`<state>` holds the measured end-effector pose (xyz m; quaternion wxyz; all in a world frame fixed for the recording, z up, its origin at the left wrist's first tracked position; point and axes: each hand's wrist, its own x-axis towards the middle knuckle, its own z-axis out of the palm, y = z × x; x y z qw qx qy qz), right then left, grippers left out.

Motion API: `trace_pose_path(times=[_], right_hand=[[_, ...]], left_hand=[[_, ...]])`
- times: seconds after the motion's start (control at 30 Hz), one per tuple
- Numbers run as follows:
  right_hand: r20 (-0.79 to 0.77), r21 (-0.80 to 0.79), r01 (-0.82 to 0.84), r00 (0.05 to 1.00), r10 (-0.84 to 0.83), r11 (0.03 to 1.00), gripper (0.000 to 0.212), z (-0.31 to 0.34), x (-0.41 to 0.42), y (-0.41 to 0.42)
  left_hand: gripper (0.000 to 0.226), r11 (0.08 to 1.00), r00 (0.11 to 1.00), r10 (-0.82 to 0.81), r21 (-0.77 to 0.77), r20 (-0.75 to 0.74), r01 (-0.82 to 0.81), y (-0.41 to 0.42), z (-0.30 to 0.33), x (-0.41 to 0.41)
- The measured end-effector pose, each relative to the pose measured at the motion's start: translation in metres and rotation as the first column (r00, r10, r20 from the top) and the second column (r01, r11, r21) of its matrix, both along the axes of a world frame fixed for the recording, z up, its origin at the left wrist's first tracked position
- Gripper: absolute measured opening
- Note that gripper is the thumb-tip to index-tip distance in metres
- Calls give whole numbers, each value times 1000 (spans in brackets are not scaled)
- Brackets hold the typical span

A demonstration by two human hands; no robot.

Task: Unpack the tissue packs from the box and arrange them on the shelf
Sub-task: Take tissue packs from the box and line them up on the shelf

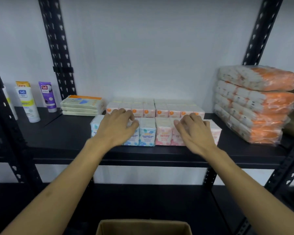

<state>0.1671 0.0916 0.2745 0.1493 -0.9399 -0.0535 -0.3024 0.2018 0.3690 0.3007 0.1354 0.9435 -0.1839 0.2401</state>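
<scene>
It looked like a shop stockroom: black slotted-steel shelving (159,150) stood against a bare white wall (151,48), carrying retail goods in multiples, with wrapped tissue packs (148,131), orange bulk bundles (256,106), cosmetic tubes (47,96) at far left, and a cardboard box (143,227) nearest.

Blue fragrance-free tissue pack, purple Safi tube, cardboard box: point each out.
Blue fragrance-free tissue pack (147,136), head view, front label.
Purple Safi tube (47,96), head view, mid-body.
Cardboard box (143,228), head view, inner back wall.
</scene>
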Motion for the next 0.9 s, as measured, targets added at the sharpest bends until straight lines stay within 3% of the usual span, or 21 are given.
trace_pose_path(times=[0.17, 0.3, 0.47, 0.9], right_hand=[[-152, -72, 81, 984, -91, 994, 55, 46, 29, 0], [-439, -122, 48, 893, -97, 991, 72, 41, 45, 0], [-277, -76, 121, 951, -138, 990, 57, 31, 52, 1], [46, -94, 186, 982, -182, 978, 53, 13, 60, 3]], left_hand=[[48, 989, 991, 75, 139, -110, -59, -9, 28, 31], [56, 983, 960, 121, 167, -254, -80, -10, 7, 42], [54, 984, 986, 157, 96, -50, -151, -16, -4, 45], [54, 986, 934, 164, -25, 317, -165, -18, -27, 51]])
